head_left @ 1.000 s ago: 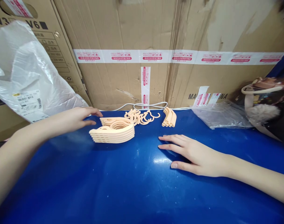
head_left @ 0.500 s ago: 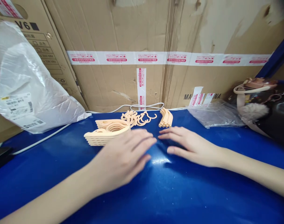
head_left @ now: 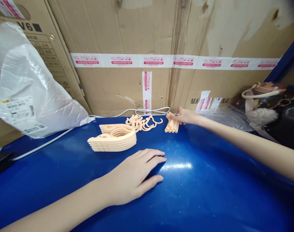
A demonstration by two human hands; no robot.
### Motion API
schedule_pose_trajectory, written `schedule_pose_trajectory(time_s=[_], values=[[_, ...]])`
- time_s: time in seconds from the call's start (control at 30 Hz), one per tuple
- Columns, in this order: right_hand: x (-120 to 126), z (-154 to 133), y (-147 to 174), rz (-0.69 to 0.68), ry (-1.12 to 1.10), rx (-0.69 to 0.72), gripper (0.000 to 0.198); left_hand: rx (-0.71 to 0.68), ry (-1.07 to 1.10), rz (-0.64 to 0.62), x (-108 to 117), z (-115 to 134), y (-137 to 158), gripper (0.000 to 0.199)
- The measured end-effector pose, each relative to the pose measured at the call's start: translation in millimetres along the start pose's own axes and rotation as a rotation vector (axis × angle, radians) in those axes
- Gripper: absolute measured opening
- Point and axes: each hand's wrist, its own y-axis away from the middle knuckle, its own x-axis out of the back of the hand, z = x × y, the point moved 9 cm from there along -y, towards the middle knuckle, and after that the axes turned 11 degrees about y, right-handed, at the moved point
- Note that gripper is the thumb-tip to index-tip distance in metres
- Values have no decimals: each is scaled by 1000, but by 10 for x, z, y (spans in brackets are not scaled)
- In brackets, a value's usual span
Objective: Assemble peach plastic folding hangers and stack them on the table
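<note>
My left hand (head_left: pixel 134 175) lies on the blue tabletop (head_left: pixel 185 199) with fingers apart, holding nothing. At the back, my right hand (head_left: pixel 187 116) has its fingers closed about the far end of a small pile of curved peach plastic pieces (head_left: pixel 171 126); how many it grips cannot be made out. Left of that pile is a heap of peach plastic hooks (head_left: pixel 147 123). A stack of peach hanger-shaped plastic parts (head_left: pixel 113 143) sits beyond my left hand, apart from it.
Large cardboard boxes (head_left: pixel 125 87) wall off the back. A white plastic mailing bag (head_left: pixel 38 87) stands at left, near a dark device (head_left: pixel 0 162). A white cable (head_left: pixel 118 113) runs along the rear edge. At right are a clear plastic bag (head_left: pixel 221 115) and a black bag (head_left: pixel 289 122).
My right hand has reached away to the back and closed at the curved pieces. My left hand has drawn nearer and settled on the table, uncovering the stack's right end.
</note>
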Motion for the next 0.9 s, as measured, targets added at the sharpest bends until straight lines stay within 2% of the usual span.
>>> schedule_pose_trajectory(time_s=[0.13, 0.2, 0.43, 0.63, 0.9], values=[[-45, 93, -85, -22, -27, -21, 35, -17, 6, 43, 12, -1, 2, 35], [-53, 149, -105, -16, -51, -23, 31, -18, 5, 33, 3, 0, 1, 35], [-107, 254, -81, 6, -152, -40, 32, -35, 23, 59, 6, -2, 3, 35], [-145, 262, -47, -22, -196, -53, 50, -31, 23, 59, 18, 7, -1, 35], [-175, 283, -19, -44, -214, -112, 32, -22, 16, 45, 12, 9, -2, 35]])
